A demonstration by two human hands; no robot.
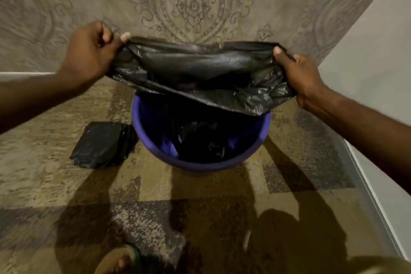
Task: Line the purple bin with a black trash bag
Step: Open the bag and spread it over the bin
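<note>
The purple bin [155, 153] stands on the patterned carpet, a little in front of the wall. A black trash bag [200, 66] is stretched wide open above it, and its lower part hangs down inside the bin. My left hand [89, 53] pinches the bag's left edge with fingers closed on the plastic. My right hand [300, 73] grips the right edge, thumb on top. The bag's mouth is held above the bin's far rim and hides that rim.
A folded stack of black trash bags [100, 144] lies on the carpet just left of the bin. A patterned wall [193, 2] rises behind the bin, and a plain wall with a baseboard [367, 184] runs along the right. My sandalled foot [120, 260] shows at the bottom.
</note>
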